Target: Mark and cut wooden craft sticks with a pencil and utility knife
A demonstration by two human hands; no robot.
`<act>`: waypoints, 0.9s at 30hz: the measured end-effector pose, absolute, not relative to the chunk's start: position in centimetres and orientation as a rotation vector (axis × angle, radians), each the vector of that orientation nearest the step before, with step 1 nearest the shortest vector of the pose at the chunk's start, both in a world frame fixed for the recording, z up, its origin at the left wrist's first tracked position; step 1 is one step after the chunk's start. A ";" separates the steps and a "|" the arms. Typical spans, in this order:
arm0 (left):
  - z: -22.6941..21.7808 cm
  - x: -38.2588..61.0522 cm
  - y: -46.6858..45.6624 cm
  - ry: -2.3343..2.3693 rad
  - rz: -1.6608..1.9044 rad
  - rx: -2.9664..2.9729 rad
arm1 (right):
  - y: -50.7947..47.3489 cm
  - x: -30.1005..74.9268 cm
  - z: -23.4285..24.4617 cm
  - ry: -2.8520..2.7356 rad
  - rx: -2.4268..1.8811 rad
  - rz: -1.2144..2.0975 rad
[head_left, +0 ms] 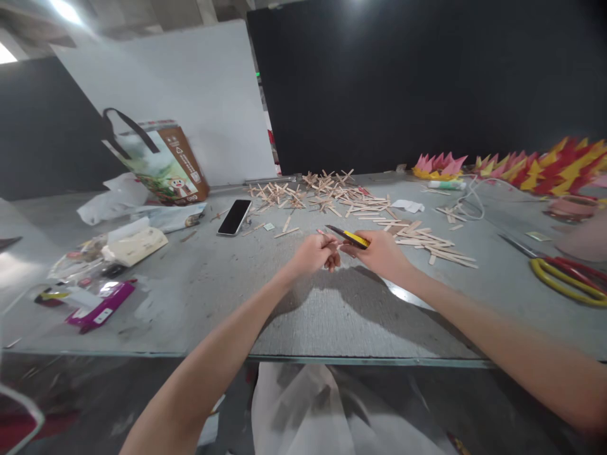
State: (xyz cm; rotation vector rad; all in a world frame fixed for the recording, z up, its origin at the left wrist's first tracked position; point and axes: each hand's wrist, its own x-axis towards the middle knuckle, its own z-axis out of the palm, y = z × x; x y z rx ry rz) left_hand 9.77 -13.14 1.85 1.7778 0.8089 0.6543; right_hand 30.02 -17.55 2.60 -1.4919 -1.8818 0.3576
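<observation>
My left hand (315, 254) is closed around a small wooden stick (323, 234) that pokes out above the fingers. Right beside it, my right hand (379, 251) grips a yellow and black utility knife (349, 237), its tip pointing left toward the stick. Both hands hover over the middle of the grey table (303, 316). Behind them lie several loose ice-cream sticks (427, 243) and a heap of glued stick crosses (313, 189).
A black phone (234, 217) lies left of the sticks. A paper bag (164, 161), tissues (135, 243) and a purple packet (100, 304) crowd the left side. Yellow-handled scissors (566, 278) and red-yellow paper flowers (545, 167) sit at the right.
</observation>
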 end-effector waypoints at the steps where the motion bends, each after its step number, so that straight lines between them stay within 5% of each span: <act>1: 1.8 9.8 -13.2 0.832 0.659 1.832 | -17.5 30.1 2.6 -1.866 -1.509 0.409; 27: 3.1 8.1 -12.2 0.826 0.766 1.614 | -17.3 30.6 2.9 -1.570 -1.579 0.487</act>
